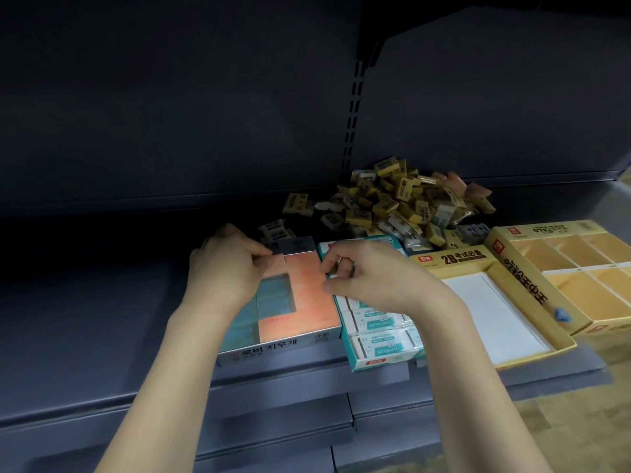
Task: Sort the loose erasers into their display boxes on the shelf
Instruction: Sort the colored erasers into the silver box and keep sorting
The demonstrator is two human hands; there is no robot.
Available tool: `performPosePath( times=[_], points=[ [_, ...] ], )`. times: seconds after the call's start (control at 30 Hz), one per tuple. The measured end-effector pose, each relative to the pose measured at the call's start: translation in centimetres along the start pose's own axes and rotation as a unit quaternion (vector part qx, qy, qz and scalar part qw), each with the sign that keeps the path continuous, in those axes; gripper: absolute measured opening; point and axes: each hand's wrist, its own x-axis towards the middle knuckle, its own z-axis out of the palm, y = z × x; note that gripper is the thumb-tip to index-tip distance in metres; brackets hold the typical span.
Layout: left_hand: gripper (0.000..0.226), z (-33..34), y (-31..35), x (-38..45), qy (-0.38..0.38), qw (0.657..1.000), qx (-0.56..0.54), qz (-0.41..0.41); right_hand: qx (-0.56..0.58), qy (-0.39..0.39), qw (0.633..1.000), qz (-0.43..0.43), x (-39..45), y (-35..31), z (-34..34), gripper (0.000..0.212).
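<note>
Left hand (227, 268) pinching pink eraser (274, 265) over silver box (300, 332), right hand (368, 278) fingers curled above teal box (375, 356)

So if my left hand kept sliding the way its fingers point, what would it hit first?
Probably the right hand: the left hand points rightward across the silver box of pink and blue erasers. Depth is unclear.

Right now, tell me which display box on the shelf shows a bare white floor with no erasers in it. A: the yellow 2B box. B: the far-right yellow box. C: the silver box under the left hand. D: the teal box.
A: the yellow 2B box shows only a bare white floor.
</note>
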Motion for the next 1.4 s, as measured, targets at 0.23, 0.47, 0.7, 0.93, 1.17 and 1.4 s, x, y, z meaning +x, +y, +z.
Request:
performPosePath(
  times=[0.23,0.47,0.7,0.93,1.17,1.4],
  points=[
    [0.005,-0.1,0.1,-0.3,0.027,0.998,-0.049,-0.009,0.018,0.011,1.0,-0.018,0.2,0.5,-0.5,0.005],
    [0.012,-0.9,1.1,-0.4,0.003,0.999,-0.048,-0.018,0.01,0.029,0.999,-0.043,0.5,1.7,-1.7,0.012],
    [0.012,1.1,8.4,0.4,0.03,0.997,-0.043,0.059,-0.009,0.112,0.99,-0.087,-1.0,5.5,-4.9,0.017],
    [0.021,5.2,16.4,2.1,-0.044,0.987,-0.022,0.152,-0.087,0.185,0.978,-0.043,-3.1,12.4,-9.7,0.033],
    [0.032,9.3,23.8,5.8,-0.081,0.975,-0.011,0.207,-0.113,0.22,0.969,-0.02,-4.4,19.5,-14.4,0.048],
    [0.05,15.0,28.0,10.9,-0.095,0.928,0.16,0.323,-0.181,0.124,0.974,-0.059,-3.9,24.2,-16.9,0.05]
  ],
)
